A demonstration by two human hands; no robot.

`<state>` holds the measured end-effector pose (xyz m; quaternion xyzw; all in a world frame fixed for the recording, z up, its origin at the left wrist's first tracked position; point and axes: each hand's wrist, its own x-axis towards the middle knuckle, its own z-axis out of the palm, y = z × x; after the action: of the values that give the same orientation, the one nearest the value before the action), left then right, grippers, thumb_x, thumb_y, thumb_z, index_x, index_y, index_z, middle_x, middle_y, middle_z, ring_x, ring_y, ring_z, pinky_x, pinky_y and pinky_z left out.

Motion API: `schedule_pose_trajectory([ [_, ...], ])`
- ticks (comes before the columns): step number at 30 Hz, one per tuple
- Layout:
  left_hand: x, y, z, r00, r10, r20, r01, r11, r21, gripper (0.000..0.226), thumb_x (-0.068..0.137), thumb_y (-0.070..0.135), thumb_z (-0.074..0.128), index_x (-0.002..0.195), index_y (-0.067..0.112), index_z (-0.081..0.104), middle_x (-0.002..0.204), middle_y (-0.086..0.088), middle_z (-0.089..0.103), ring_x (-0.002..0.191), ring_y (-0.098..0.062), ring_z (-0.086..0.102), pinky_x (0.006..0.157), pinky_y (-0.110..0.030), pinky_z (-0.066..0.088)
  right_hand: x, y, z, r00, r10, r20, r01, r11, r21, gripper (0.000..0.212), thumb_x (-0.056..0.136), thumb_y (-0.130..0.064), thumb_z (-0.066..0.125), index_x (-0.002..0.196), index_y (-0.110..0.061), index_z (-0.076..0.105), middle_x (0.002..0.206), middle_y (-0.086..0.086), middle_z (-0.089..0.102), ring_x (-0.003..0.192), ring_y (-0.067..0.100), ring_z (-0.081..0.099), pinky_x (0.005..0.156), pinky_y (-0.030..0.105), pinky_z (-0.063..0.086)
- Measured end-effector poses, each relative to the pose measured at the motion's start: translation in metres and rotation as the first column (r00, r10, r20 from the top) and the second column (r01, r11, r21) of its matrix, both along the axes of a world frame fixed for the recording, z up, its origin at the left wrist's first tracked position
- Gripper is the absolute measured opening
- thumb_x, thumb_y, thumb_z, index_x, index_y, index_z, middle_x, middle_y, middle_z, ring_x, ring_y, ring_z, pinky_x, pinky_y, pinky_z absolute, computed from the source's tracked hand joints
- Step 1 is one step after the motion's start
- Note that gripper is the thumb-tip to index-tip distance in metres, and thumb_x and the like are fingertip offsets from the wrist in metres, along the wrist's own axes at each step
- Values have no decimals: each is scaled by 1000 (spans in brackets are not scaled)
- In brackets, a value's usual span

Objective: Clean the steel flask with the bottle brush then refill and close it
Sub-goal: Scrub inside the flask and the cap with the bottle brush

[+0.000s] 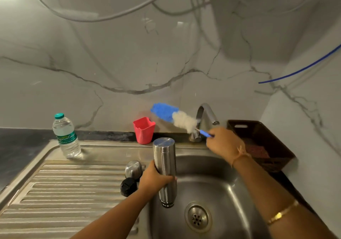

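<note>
My left hand (pixel 154 178) grips the steel flask (pixel 164 166) round its middle, holding it upside down over the sink basin (pixel 217 192) with its open mouth pointing down. My right hand (pixel 224 142) holds the blue handle of the bottle brush (pixel 175 116) near the tap (pixel 204 120); the blue and white bristle head points up and left, out in the air above the red cup (pixel 144 129). The steel cap (pixel 133 169) and a black inner lid (pixel 128 186) lie on the draining board beside the flask.
A plastic water bottle (pixel 66 137) with a green cap stands at the back left of the ribbed draining board (pixel 64 192). A dark brown basket (pixel 262 142) sits to the right of the sink. The drain (pixel 197 217) is at the basin's bottom.
</note>
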<state>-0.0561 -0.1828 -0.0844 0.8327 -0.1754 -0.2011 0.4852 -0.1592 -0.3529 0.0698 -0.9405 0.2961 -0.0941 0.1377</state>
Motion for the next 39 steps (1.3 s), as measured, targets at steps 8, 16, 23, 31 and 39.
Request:
schedule_pose_trajectory([
  [8, -1, -19, 13, 999, 36, -17, -36, 999, -26, 80, 57, 23, 89, 124, 17, 46, 116, -5, 61, 104, -25, 58, 92, -41, 49, -105, -5, -52, 941, -92, 326, 80, 996, 48, 31, 93, -33, 51, 80, -12, 69, 62, 3, 61, 59, 22, 58, 52, 29, 44],
  [16, -3, -42, 25, 998, 8, 69, -9, 1000, 11, 76, 62, 13, 85, 124, 11, 41, 113, -8, 57, 97, -25, 54, 85, -38, 46, -161, -23, -38, 970, 31, 243, 73, 910, -409, 35, 88, -40, 45, 75, -24, 73, 50, -8, 56, 40, 4, 36, 46, 5, 7],
  [23, -14, -58, 33, 999, 43, 28, -41, 997, -66, 73, 60, 12, 87, 117, 12, 40, 108, -5, 55, 99, -26, 55, 89, -44, 49, -163, -25, -37, 978, 53, 200, 60, 852, -520, 32, 85, -34, 48, 61, -22, 63, 42, -5, 48, 36, 7, 31, 44, 8, 2],
  [31, -19, -62, 35, 992, -19, 123, 16, 999, 32, 69, 57, 20, 88, 105, 17, 38, 102, -5, 56, 97, -29, 58, 89, -49, 50, -150, -29, -38, 960, 137, 243, 17, 841, -541, 42, 89, -37, 37, 63, -18, 65, 43, -3, 48, 33, 11, 42, 32, 19, 27],
  [39, -17, -51, 37, 992, 46, 115, -54, 996, 67, 72, 64, 13, 83, 121, 11, 39, 103, -5, 53, 96, -27, 56, 77, -37, 46, -156, -29, -44, 966, 165, 197, -40, 853, -521, 19, 80, -28, 57, 69, -19, 70, 41, -4, 48, 32, 10, 41, 41, 5, 6],
])
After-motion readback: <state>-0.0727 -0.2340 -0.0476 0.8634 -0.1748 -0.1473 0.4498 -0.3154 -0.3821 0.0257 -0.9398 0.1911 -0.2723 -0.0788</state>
